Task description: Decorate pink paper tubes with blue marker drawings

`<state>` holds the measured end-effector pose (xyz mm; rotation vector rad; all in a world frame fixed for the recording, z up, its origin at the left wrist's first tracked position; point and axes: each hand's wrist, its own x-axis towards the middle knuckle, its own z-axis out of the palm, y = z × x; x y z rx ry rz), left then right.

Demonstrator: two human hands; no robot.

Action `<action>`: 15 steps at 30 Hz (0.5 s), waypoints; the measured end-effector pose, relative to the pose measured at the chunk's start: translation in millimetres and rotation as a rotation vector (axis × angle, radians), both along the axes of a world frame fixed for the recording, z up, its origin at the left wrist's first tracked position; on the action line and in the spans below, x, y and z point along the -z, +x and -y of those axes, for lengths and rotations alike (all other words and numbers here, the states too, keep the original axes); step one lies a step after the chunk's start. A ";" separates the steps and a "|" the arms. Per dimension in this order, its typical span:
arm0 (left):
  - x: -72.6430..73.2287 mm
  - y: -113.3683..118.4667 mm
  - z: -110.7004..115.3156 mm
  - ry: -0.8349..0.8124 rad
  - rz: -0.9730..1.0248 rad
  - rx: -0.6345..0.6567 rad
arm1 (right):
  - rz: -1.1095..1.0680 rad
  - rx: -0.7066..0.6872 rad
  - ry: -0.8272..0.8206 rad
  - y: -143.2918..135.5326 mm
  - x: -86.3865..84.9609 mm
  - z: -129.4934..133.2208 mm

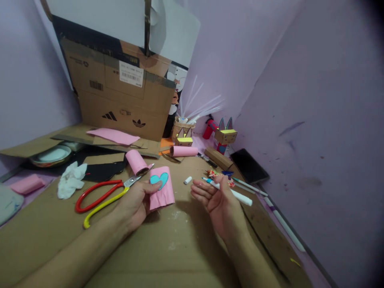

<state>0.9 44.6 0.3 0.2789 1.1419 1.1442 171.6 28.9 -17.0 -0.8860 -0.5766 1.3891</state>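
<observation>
My left hand (138, 206) grips a pink paper-covered tube (163, 198) by its left side, thumb on the front. On the tube's face is a blue heart (160, 182) with a darker outline. In my right hand (220, 206), palm turned up, a white marker (240, 197) with a blue tip end lies between thumb and fingers, pointing left toward the tube. A small white cap (187, 180) lies on the cardboard between my hands. Left of the tube, scissors (105, 196) with one red and one yellow handle lie with blades toward a second pink tube (136, 162).
A big cardboard box (120, 92) stands at the back. Crumpled white tissue (72, 180) lies left, near a round tin (52, 155). At the back right are a cardboard figure with ears (226, 136), a dark tablet (250, 165) and another pink tube (183, 151).
</observation>
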 end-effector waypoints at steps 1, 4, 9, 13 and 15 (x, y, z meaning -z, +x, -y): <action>-0.5 0.1 0.0 0.006 -0.004 -0.001 | -0.019 -0.019 -0.010 0.5 -1.1 0.0; -1.2 0.1 -0.3 0.034 -0.009 0.003 | -0.036 -0.034 -0.019 1.8 -3.0 0.7; 6.2 -0.6 -1.9 0.085 -0.036 -0.014 | 0.001 -0.051 0.019 -1.1 -0.5 1.6; 21.0 1.7 2.0 0.158 -0.058 0.153 | 0.180 0.058 0.270 -2.8 5.8 7.2; 28.6 4.9 7.0 0.186 -0.125 0.258 | 0.277 0.067 0.361 -3.0 7.0 11.3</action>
